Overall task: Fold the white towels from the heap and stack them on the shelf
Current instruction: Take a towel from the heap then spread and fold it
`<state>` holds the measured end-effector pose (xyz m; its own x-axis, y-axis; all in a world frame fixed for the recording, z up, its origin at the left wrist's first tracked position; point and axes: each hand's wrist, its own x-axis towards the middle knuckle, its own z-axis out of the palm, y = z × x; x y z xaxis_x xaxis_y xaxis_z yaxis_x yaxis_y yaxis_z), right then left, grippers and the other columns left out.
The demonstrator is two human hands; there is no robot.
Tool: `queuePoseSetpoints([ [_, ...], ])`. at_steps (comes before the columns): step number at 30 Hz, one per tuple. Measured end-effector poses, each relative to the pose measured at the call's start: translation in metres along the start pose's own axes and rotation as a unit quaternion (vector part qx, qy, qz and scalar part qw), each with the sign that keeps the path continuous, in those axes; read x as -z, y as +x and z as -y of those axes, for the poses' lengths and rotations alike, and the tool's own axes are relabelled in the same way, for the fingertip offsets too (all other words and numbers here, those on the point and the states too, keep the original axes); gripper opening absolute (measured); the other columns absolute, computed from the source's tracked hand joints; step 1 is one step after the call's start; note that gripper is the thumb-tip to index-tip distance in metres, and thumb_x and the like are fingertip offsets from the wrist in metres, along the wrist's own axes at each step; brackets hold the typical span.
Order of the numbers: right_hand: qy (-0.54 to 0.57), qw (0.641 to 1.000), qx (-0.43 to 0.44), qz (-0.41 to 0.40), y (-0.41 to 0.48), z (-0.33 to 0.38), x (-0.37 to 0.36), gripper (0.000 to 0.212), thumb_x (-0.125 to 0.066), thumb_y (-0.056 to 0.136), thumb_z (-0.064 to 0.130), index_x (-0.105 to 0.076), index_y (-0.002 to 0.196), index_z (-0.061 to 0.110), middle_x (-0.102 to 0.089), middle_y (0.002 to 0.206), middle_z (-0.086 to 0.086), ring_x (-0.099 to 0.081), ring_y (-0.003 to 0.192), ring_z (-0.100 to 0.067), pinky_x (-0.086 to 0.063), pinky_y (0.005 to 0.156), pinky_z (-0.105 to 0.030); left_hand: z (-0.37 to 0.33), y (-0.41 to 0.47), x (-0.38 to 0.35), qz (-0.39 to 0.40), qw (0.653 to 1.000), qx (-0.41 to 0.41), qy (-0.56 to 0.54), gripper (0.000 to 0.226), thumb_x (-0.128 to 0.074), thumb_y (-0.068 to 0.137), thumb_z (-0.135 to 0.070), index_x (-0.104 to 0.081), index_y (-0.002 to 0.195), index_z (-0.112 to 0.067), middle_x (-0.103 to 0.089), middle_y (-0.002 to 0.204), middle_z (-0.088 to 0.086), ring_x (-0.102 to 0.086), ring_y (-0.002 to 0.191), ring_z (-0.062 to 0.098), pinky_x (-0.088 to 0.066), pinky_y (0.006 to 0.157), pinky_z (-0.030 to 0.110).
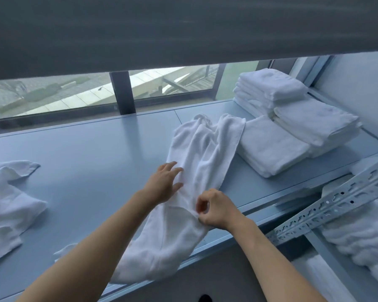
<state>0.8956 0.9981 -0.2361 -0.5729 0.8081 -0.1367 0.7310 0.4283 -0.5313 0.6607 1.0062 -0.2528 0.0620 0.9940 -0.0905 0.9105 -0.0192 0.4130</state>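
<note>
Step in hand, as I read it: straightening one towel [196,162] before the 1st fold. It lies bunched lengthwise mid-shelf, far end toward the window [52,94], near end at the front edge of the shelf [85,149]. L hand [165,182] rests flat on the towel's left side, fingers spread & straight. R hand [214,209] pinches its right edge w/ thumb & fingertips, other fingers curled. The hands are close together but not touching.

To do it well: hold the L palm down as an anchor & draw the pinched edge out to the right so the creases open. Find both near corners before folding, and match the hems. The cloth looks limp & prob. slides on the smooth top, so smooth it after each fold. Fold to the size of the done ones so the stack sits even.

Count:
- 1 towel being worked.
- 1 loose heap [7,203] at left; no. of towels in it can't tell.
- 3 folded stacks at right: far stack [268,86], middle stack [314,123], near stack [271,147]. Layers too blurred to count.
- Spare towels [358,236] on a lower level, near right, behind 1 metal rail [336,199].
</note>
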Motion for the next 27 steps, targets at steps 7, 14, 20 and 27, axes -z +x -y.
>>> queuePoseSetpoints([
  [7, 0.038, 0.981, -0.017, -0.187, 0.016, -0.017, 0.004, 0.035, -0.065, 0.082, 0.013, -0.066, 0.117, 0.02, -0.062, 0.109, 0.005, -0.063, 0.093, -0.017, -0.056, 0.081, -0.037, 0.0, -0.02, -0.022, 0.032, 0.995, 0.018, 0.096, 0.064, -0.03, 0.104, -0.057, -0.015, 0.162, -0.035, -0.011, 0.171, -0.007, -0.011, 0.158, 0.022, -0.023, 0.12, 0.052],
  [14, 0.029, 0.991, -0.073, -0.106, 0.087, -0.013, -0.005, 0.069, -0.051, 0.102, 0.03, -0.021, 0.161, 0.009, -0.008, 0.171, -0.011, -0.008, 0.157, -0.027, -0.014, 0.127, -0.042, 0.018, -0.066, -0.027, -0.018, 0.986, 0.128, 0.104, 0.081, -0.01, 0.087, -0.069, -0.02, 0.161, -0.037, -0.023, 0.168, -0.004, -0.025, 0.152, 0.024, -0.03, 0.114, 0.06],
  [20, -0.004, 0.998, -0.042, -0.052, 0.106, 0.009, -0.051, 0.07, -0.041, 0.106, 0.044, -0.018, 0.162, 0.008, -0.011, 0.171, -0.011, -0.003, 0.159, -0.027, -0.001, 0.128, -0.038, 0.039, -0.118, -0.022, -0.11, 0.965, 0.183, 0.154, 0.059, -0.04, 0.091, -0.062, -0.058, 0.134, -0.027, -0.059, 0.126, -0.001, -0.055, 0.112, 0.03, -0.045, 0.096, 0.058],
  [27, -0.079, 0.993, 0.089, -0.005, 0.087, 0.055, -0.085, 0.083, -0.023, 0.081, 0.044, -0.025, 0.162, 0.023, -0.015, 0.171, -0.003, -0.008, 0.158, -0.021, -0.002, 0.127, -0.041, 0.079, -0.127, -0.003, -0.247, 0.954, 0.157, 0.067, 0.046, -0.05, 0.085, -0.032, -0.06, 0.126, -0.014, -0.056, 0.122, 0.01, -0.055, 0.107, 0.036, -0.052, 0.085, 0.047],
])
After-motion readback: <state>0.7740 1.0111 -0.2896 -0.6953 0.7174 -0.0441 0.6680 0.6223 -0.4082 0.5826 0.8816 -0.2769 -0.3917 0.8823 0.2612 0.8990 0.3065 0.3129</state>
